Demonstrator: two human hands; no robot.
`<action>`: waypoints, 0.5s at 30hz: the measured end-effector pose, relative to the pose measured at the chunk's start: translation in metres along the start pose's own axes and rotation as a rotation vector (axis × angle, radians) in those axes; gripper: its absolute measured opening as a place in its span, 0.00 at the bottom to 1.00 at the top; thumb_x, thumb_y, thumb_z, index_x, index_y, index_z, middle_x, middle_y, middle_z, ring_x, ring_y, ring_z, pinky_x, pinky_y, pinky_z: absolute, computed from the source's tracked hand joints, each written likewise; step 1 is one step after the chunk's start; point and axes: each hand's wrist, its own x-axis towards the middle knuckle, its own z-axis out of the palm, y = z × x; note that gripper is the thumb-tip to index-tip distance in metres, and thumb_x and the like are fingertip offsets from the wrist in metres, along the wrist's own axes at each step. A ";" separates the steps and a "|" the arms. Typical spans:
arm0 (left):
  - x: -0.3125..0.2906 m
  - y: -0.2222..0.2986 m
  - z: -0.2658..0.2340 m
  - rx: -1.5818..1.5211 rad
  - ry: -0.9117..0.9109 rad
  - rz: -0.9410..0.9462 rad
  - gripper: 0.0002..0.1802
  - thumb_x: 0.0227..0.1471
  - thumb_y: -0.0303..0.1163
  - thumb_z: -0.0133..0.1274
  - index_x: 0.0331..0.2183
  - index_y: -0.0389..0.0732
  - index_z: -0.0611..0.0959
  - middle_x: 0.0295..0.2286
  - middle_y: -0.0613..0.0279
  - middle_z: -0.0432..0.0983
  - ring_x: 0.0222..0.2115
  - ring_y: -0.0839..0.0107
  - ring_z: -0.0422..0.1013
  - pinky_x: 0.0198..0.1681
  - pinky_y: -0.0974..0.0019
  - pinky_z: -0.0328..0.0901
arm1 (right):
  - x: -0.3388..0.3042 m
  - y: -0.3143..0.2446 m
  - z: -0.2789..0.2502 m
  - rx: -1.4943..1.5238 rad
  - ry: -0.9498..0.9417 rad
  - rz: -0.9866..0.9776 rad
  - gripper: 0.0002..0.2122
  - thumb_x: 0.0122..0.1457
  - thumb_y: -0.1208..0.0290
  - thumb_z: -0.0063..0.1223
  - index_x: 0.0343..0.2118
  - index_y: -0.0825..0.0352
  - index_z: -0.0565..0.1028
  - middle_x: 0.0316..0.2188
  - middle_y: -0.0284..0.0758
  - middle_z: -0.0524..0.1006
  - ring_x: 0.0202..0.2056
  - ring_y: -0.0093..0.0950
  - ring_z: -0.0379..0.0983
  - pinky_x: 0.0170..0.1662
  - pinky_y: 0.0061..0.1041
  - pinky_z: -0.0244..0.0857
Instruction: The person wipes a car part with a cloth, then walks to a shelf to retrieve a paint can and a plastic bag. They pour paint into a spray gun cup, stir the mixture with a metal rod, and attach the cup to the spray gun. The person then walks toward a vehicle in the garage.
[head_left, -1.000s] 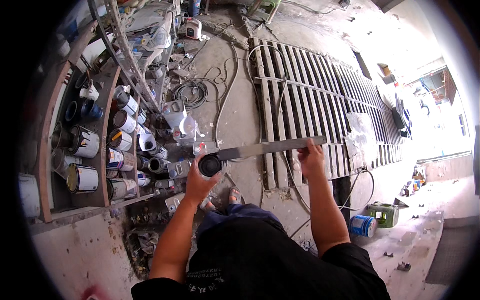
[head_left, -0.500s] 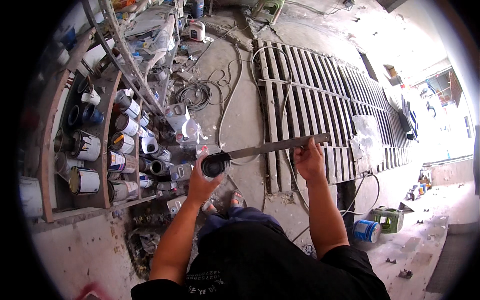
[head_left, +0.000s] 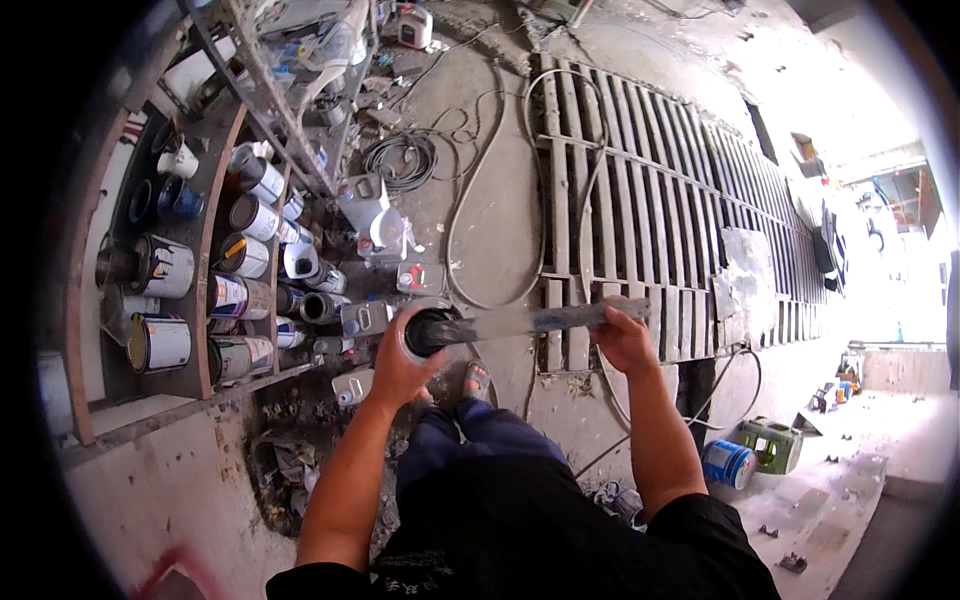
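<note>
My left hand [head_left: 400, 368] is wrapped around a clear plastic cup [head_left: 404, 333] with black paint [head_left: 428, 331] inside. With my right hand [head_left: 627, 341] I grip the far end of a long flat stirring stick [head_left: 540, 321]. Its other end, coated in black, reaches into the cup at the rim. Motion smears the stick a little, and the tip inside the cup is hard to make out. Both hands are held out in front of me at about waist height.
To the left stands a shelf [head_left: 208, 330] crowded with paint cans [head_left: 160, 342]. Plastic jugs [head_left: 368, 318] stand beside it on the floor. A hose [head_left: 452, 240] loops near a slatted floor grate [head_left: 640, 180]. At right are a blue bucket [head_left: 728, 464] and a green container [head_left: 772, 446].
The stick has swung to lie more nearly level, its right end lower, and it now blurs. My right hand has come down slightly; both hands keep their hold. The whole view has shifted a little.
</note>
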 end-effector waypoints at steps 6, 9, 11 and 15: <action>-0.025 -0.040 0.008 -0.011 -0.064 -0.167 0.38 0.34 0.30 0.65 0.49 0.38 0.69 0.44 0.51 0.70 0.48 0.57 0.67 0.53 0.60 0.59 | 0.015 0.039 -0.059 -0.013 0.123 0.041 0.11 0.53 0.74 0.55 0.40 0.63 0.70 0.28 0.34 0.76 0.26 0.30 0.73 0.27 0.27 0.68; -0.036 -0.081 0.021 0.000 -0.074 -0.246 0.36 0.34 0.30 0.65 0.49 0.39 0.70 0.44 0.51 0.70 0.49 0.57 0.66 0.54 0.60 0.59 | 0.034 0.073 -0.073 0.062 0.167 0.095 0.10 0.52 0.74 0.55 0.38 0.63 0.70 0.27 0.34 0.75 0.25 0.30 0.73 0.26 0.27 0.68; -0.043 -0.115 0.034 -0.021 -0.067 -0.269 0.36 0.34 0.30 0.65 0.48 0.38 0.70 0.44 0.51 0.70 0.49 0.58 0.66 0.54 0.60 0.59 | 0.052 0.108 -0.079 0.112 0.213 0.172 0.09 0.52 0.75 0.55 0.37 0.63 0.70 0.26 0.34 0.75 0.25 0.30 0.72 0.27 0.27 0.68; -0.050 -0.188 0.055 -0.004 0.011 -0.277 0.37 0.35 0.28 0.65 0.49 0.38 0.68 0.45 0.52 0.69 0.48 0.59 0.67 0.53 0.61 0.60 | 0.102 0.184 -0.094 0.065 0.177 0.261 0.09 0.52 0.74 0.55 0.37 0.61 0.71 0.28 0.33 0.75 0.27 0.29 0.72 0.29 0.27 0.68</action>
